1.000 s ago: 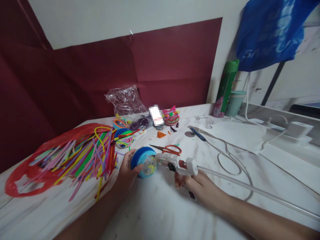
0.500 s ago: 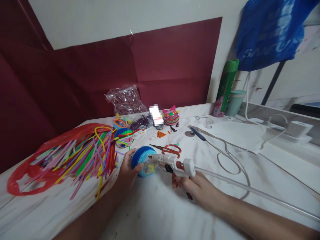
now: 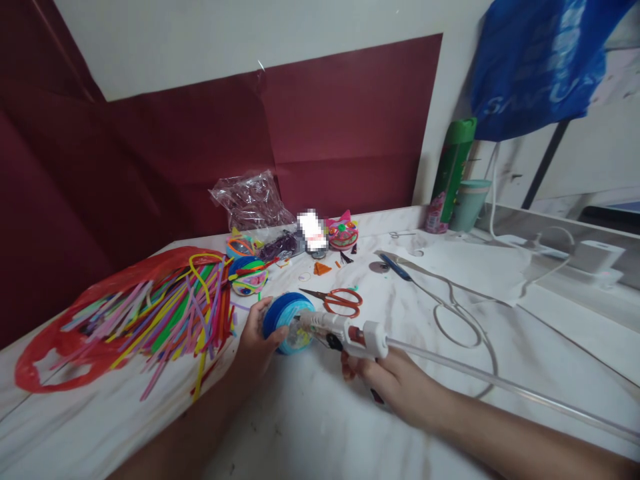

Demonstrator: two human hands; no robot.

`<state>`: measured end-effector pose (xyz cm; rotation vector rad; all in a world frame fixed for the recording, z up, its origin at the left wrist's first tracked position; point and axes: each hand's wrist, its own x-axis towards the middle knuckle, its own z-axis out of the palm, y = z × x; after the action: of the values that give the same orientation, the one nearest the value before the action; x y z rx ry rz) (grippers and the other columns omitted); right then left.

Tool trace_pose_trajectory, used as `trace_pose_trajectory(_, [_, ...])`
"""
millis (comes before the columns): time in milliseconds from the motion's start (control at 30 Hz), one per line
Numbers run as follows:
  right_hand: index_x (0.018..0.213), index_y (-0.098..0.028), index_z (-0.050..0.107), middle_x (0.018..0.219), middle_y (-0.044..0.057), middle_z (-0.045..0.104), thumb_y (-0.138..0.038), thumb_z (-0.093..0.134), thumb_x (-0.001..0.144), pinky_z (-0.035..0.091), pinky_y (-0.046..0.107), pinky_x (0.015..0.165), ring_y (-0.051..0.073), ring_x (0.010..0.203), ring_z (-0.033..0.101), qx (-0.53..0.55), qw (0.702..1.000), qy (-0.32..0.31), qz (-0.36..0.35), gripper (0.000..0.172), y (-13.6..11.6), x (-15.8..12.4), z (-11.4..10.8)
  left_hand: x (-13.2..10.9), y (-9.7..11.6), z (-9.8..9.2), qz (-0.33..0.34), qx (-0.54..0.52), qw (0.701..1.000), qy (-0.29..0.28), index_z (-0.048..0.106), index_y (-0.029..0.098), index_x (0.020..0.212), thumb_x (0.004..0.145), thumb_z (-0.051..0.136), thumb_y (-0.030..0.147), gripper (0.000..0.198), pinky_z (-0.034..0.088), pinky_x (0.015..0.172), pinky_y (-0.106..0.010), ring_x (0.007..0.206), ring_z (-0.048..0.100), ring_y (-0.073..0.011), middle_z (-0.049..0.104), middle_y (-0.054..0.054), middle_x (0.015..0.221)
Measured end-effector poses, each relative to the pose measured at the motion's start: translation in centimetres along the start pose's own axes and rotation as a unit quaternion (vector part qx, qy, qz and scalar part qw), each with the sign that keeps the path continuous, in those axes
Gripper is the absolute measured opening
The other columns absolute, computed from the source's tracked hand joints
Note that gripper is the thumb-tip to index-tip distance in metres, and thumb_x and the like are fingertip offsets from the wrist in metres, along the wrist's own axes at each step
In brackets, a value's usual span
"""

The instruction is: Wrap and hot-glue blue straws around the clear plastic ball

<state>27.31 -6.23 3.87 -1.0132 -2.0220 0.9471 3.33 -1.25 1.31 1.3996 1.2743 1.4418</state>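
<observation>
My left hand (image 3: 259, 339) is wrapped round a small round craft piece (image 3: 281, 313), covered in dark and light blue strands with a clear, yellowish middle. In my right hand (image 3: 390, 379) is a white hot glue gun (image 3: 345, 330), its nozzle at the face of the blue piece; whether the tip touches cannot be told. A long clear glue stick (image 3: 480, 373) runs out of the gun's back toward the right. Just beyond the gun, red-handled scissors (image 3: 343, 301) lie on the marble-patterned table (image 3: 310, 427).
Colourful pipe cleaners (image 3: 165, 313) spread over a red plastic bag (image 3: 55, 380) at left. Decorated round pieces (image 3: 249, 275) and a pink cat-like one (image 3: 344, 233) stand behind. A blue-handled tool (image 3: 395, 267) and a looping cable (image 3: 460, 307) lie right, near a green spray can (image 3: 453, 173).
The glue gun has shifted slightly left, bringing its nozzle further over the blue piece. My left hand and the piece stay in nearly the same place.
</observation>
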Motion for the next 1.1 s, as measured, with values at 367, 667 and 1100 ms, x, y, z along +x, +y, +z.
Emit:
trace_pose_trajectory(367, [0.072,-0.02,0.054,0.075,0.003,0.059,-0.028,0.032,0.083,0.046,0.029,0.069,0.018,0.073,0.055,-0.009,1.0,0.013,-0.015,0.026,0.42,-0.07,0.15,0.03,0.09,0.04,-0.001,-0.009,1.0,-0.003,0.048,0.018,0.116,0.059,0.072,0.039,0.066,0.045,0.087,-0.037,0.104,0.056,-0.0284,0.058,-0.008,0.114])
trace_pose_trajectory(667, [0.072,-0.02,0.055,0.074,0.002,0.058,-0.026,0.034,0.082,0.045,0.028,0.071,0.017,0.075,0.055,0.0,1.0,0.018,-0.009,0.024,0.34,-0.11,0.13,0.07,0.18,0.02,-0.001,0.013,1.0,-0.007,0.046,0.017,0.117,0.059,0.071,0.04,0.067,0.044,0.089,-0.039,0.107,0.054,-0.0289,0.056,-0.011,0.118])
trace_pose_trajectory(1100, [0.072,-0.02,0.054,0.074,0.002,0.058,-0.027,0.033,0.082,0.045,0.029,0.07,0.017,0.074,0.054,0.012,1.0,0.005,0.005,0.024,0.34,0.05,0.03,0.25,-0.59,-0.2,0.014,0.009,1.0,-0.006,0.047,0.019,0.118,0.061,0.072,0.041,0.065,0.045,0.088,-0.038,0.108,0.055,-0.0282,0.056,-0.009,0.118])
